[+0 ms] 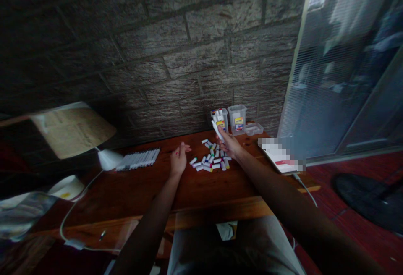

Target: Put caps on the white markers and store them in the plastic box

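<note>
My right hand (pixel 229 144) is closed around a white marker (pixel 217 129), held tilted in front of a clear plastic tub (pixel 224 117) with several white markers standing in it. Below that hand, short white marker caps (pixel 206 167) with coloured ends lie loosely heaped on the wooden table. My left hand (pixel 179 160) is beside the heap on its left, fingers curled in. A small red spot shows at those fingers; what they hold, if anything, I cannot make out. Further left, a row of white markers (pixel 138 159) lies side by side.
A second clear tub (pixel 237 119) and a clear lid (pixel 254 129) stand by the stone wall. On the table's (pixel 126 199) right lies a white, partly blurred object (pixel 278 155) with a cable. To the left are a lamp (pixel 75 130), its cord and a tape roll (pixel 66 187).
</note>
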`<state>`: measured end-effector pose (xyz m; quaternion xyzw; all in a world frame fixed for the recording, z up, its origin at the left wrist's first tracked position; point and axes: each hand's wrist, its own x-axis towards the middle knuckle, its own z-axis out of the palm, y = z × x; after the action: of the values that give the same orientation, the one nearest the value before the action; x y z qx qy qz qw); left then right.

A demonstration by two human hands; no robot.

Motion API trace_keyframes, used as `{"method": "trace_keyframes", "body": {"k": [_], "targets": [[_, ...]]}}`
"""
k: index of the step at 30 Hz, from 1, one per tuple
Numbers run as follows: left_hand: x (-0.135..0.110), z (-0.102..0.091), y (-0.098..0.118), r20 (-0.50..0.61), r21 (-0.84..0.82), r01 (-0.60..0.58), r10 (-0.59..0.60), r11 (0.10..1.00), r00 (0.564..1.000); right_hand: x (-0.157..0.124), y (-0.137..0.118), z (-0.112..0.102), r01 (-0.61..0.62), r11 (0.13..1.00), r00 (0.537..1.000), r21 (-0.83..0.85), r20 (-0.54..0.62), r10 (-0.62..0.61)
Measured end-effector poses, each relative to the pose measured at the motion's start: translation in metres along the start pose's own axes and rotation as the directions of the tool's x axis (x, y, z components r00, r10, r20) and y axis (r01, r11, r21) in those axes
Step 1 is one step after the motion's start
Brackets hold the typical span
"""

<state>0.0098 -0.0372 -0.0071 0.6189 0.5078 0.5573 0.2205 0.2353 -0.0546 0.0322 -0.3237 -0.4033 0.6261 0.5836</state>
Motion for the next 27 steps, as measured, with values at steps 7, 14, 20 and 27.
{"method": "trace_keyframes", "body": {"k": [7, 14, 20, 27], "targets": [[0.0006, 0.0001, -0.0016, -0.005, 0.006, -0.009, 0.009, 1.000, 1.000, 0.0016, 0.0016, -0.0011, 0.024, 0.999, 1.000, -0.027, -0.011, -0.025], [0.0006, 0.0002, -0.0012, -0.006, 0.000, -0.006, 0.006, 1.000, 1.000, -0.0002, 0.0000, -0.0007, 0.021, 1.000, 1.000, -0.022, -0.017, -0.021], [0.0010, 0.0010, -0.0015, -0.005, -0.010, -0.008, 0.008, 1.000, 1.000, -0.0015, -0.0006, 0.0007, 0.012, 1.000, 1.000, -0.017, -0.024, -0.012], [-0.0001, 0.0002, -0.0013, -0.008, 0.003, -0.006, 0.006, 1.000, 1.000, 0.0042, 0.0046, -0.0047, 0.010, 0.997, 1.000, 0.075, 0.012, -0.011]]}}
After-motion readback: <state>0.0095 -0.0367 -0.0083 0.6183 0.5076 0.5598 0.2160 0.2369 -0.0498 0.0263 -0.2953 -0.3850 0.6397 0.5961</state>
